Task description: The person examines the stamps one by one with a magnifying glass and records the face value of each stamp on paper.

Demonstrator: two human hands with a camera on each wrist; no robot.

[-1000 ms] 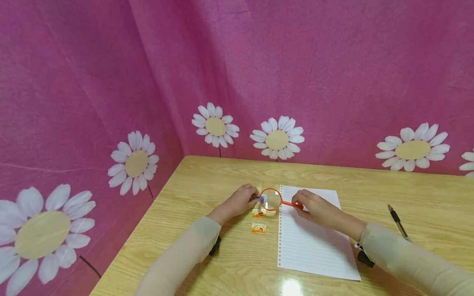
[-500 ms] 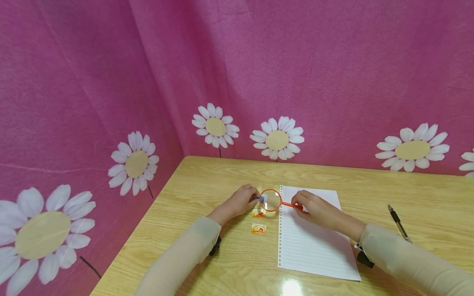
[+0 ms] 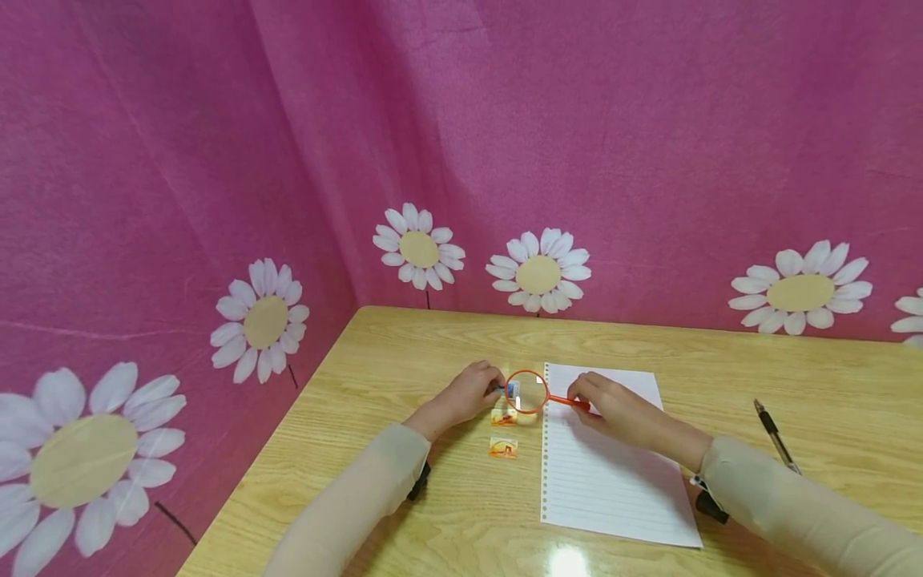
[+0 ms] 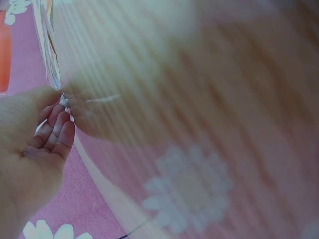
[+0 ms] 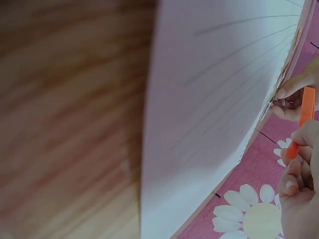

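Note:
In the head view my right hand [image 3: 613,407] grips the orange handle of a magnifying glass [image 3: 568,399] between thumb and fingers. Its round lens is held over a small blue postage stamp [image 3: 513,389] on the table. My left hand [image 3: 472,391] pinches that stamp's left edge, fingertips low at the tabletop. Nearer to me lie two yellow-orange stamps, an upper stamp [image 3: 503,417] and a lower stamp [image 3: 503,448]. The right wrist view shows the orange handle [image 5: 307,105] in my fingers, with the left hand [image 5: 294,97] beyond it.
A lined sheet of paper [image 3: 613,481] with punched holes lies under my right hand. To its right is a black-tipped clear pen [image 3: 775,433]. The wooden table [image 3: 433,336] meets a pink flowered curtain [image 3: 613,160] at its back and left.

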